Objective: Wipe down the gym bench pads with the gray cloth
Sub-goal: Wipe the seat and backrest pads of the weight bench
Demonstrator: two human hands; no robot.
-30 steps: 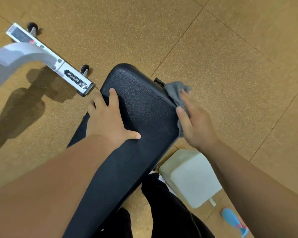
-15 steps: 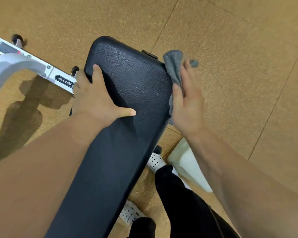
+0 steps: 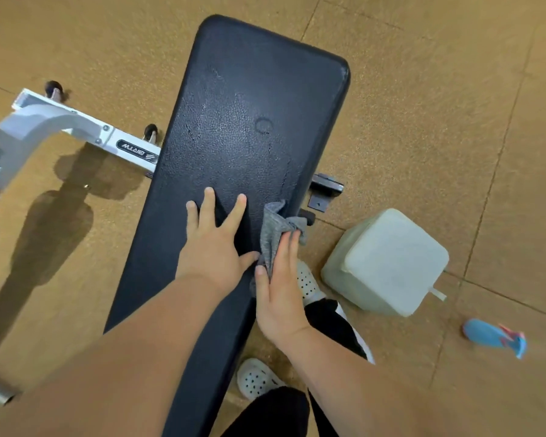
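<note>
A long black bench pad (image 3: 246,121) runs from the bottom centre up to the top of the view, its far half showing damp streaks. My left hand (image 3: 213,244) lies flat on the pad's middle with its fingers spread. My right hand (image 3: 279,291) presses the crumpled gray cloth (image 3: 276,230) against the pad's right edge, palm on the cloth, fingers straight. Most of the cloth bunches out above my fingertips.
The bench's white metal frame (image 3: 73,127) with small wheels sits to the left. A pale plastic jug (image 3: 388,263) lies on the cork floor to the right, with a blue spray bottle (image 3: 492,337) beyond it. My white shoes (image 3: 256,378) and dark trousers stand beside the pad's right edge.
Both hands have slid back along the pad toward me, the cloth dragged down the right edge. The far end of the pad is now uncovered and streaked.
</note>
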